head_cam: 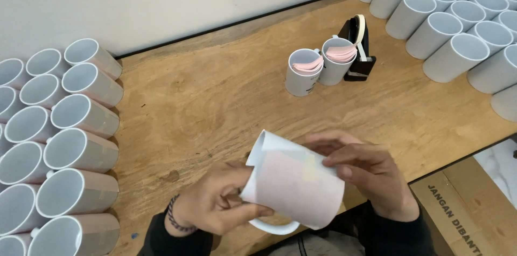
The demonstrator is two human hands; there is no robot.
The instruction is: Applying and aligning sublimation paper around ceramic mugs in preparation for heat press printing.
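Observation:
A white mug [274, 227] is held low in front of me, its handle pointing down toward me. A sheet of pale pink and white paper [293, 180] is wrapped around its body. My left hand [218, 205] grips the mug and paper from the left side. My right hand [366, 172] presses the paper's edge against the mug from the right. Further back on the wooden table [215, 94] stand two white mugs [318, 67] with pink paper pieces inside, next to a black tape dispenser [358, 48].
Several paper-wrapped white mugs [75, 148] stand packed along the table's left side. Several plain white mugs [458, 19] fill the back right corner. A cardboard box [468, 207] sits below the table's near right edge. A pale wall runs behind the table.

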